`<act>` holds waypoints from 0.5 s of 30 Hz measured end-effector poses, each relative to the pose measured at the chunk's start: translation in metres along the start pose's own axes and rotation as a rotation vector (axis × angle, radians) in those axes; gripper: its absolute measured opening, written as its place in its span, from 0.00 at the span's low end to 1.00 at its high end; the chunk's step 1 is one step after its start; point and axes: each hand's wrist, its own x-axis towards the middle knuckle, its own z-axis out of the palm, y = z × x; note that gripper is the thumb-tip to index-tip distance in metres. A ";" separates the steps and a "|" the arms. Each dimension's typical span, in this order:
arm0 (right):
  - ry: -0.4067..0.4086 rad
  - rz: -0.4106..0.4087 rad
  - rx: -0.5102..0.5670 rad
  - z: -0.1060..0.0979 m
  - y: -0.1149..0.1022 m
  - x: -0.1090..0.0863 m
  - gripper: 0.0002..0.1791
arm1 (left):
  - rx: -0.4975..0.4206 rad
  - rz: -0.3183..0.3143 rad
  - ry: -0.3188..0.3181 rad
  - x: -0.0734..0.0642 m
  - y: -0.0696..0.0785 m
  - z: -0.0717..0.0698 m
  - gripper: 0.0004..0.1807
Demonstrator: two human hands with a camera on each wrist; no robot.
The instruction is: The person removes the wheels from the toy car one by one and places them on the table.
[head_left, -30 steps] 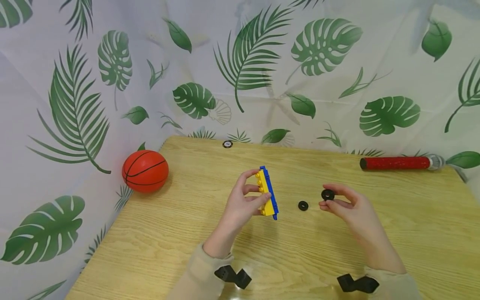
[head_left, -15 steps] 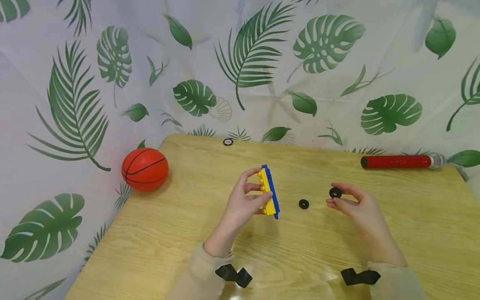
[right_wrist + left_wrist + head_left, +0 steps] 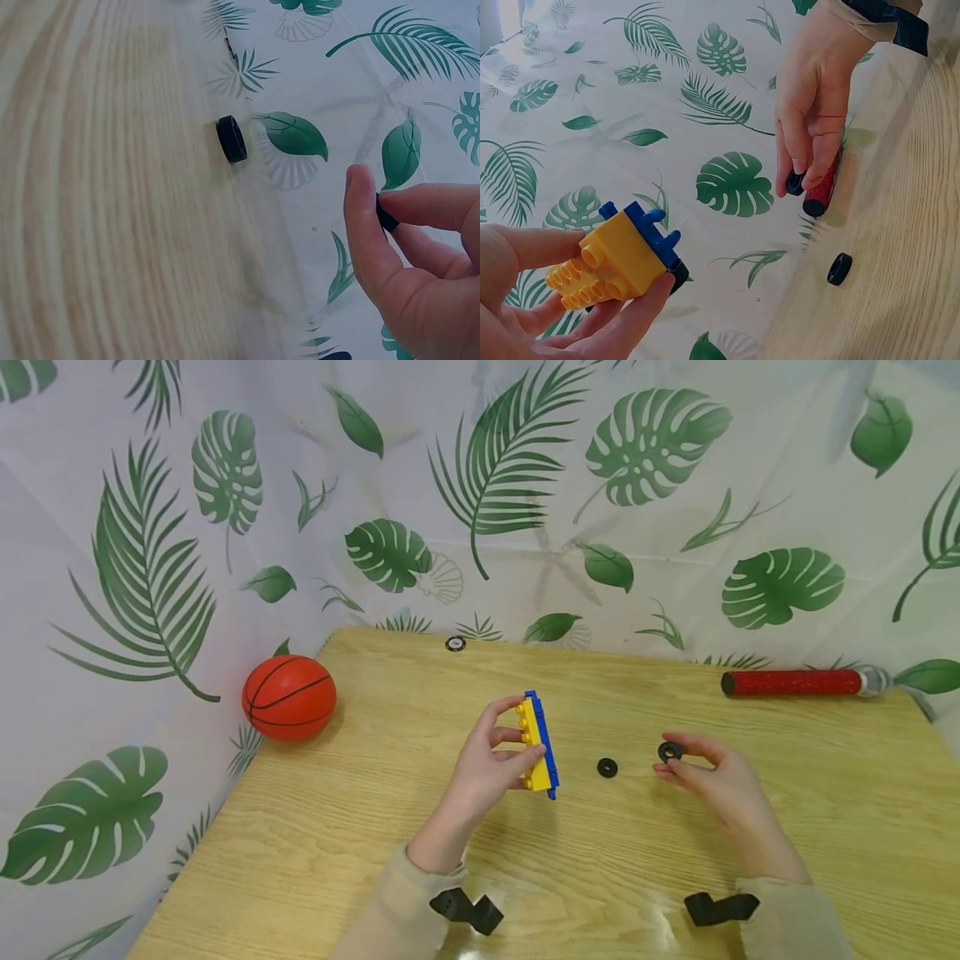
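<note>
My left hand (image 3: pixel 480 772) grips a toy brick build, a yellow studded block (image 3: pixel 537 774) joined to a blue wheel base (image 3: pixel 546 739), held tilted above the table. In the left wrist view, blue hooks (image 3: pixel 658 238) stick out of the base, and a black piece (image 3: pixel 679 275) shows at its lower edge, partly behind a finger. A small black toy tyre (image 3: pixel 663 748) is pinched between thumb and fingers of my right hand (image 3: pixel 716 785), over the table. Another black tyre (image 3: pixel 607 767) lies flat between the hands; the right wrist view shows that tyre (image 3: pixel 232 139) too.
An orange-red toy basketball (image 3: pixel 289 697) sits at the table's left edge. A red tube with a silver end (image 3: pixel 795 682) lies at the back right. Near the back edge is a round black-and-white chip (image 3: pixel 455 644). Leaf-printed cloth (image 3: pixel 405 460) hangs behind the wooden table (image 3: pixel 315 827).
My right hand has moved slightly to the right with the tyre, away from the one on the table, then dipped a little. The left hand with the brick build is nearly still.
</note>
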 end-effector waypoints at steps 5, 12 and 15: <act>-0.006 0.043 -0.086 -0.002 0.007 0.005 0.31 | 0.001 0.000 -0.003 0.000 0.000 0.000 0.35; -0.032 0.099 -0.184 -0.002 0.015 0.011 0.29 | 0.001 0.000 -0.003 0.002 -0.001 0.000 0.34; -0.055 0.119 -0.200 -0.003 0.016 0.013 0.28 | -0.001 -0.001 0.001 0.002 -0.002 0.000 0.34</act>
